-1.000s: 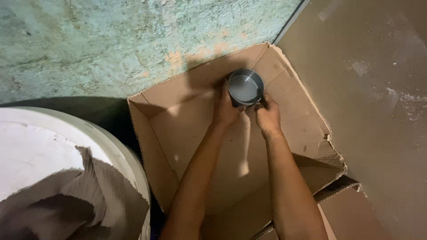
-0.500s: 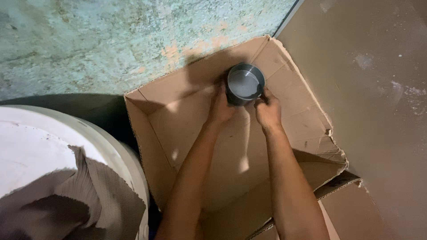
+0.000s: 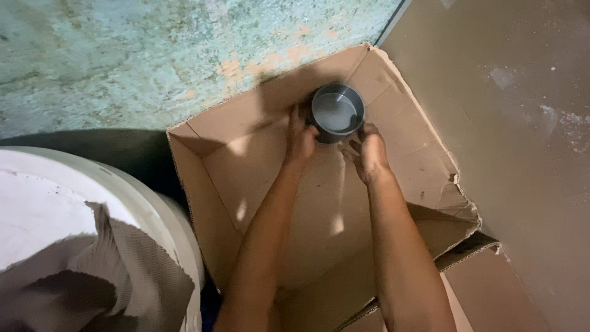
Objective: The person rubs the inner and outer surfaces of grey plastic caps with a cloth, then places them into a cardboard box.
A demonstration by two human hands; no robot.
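while both hands reach into the cardboard box (image 3: 393,178), the grey metal cup (image 3: 335,114) stands upright in the far corner, mouth up. left hand (image 3: 301,138) grasps its left wall. right hand (image 3: 369,154) lies just below-right of the cup, fingers loose, contact uncertain. left grip is nearer.

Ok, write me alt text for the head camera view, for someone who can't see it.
Seen from above, a left hand and a right hand hold a round dark metal container at the far corner inside an open cardboard box. A white barrel draped with grey cloth stands beside the box.
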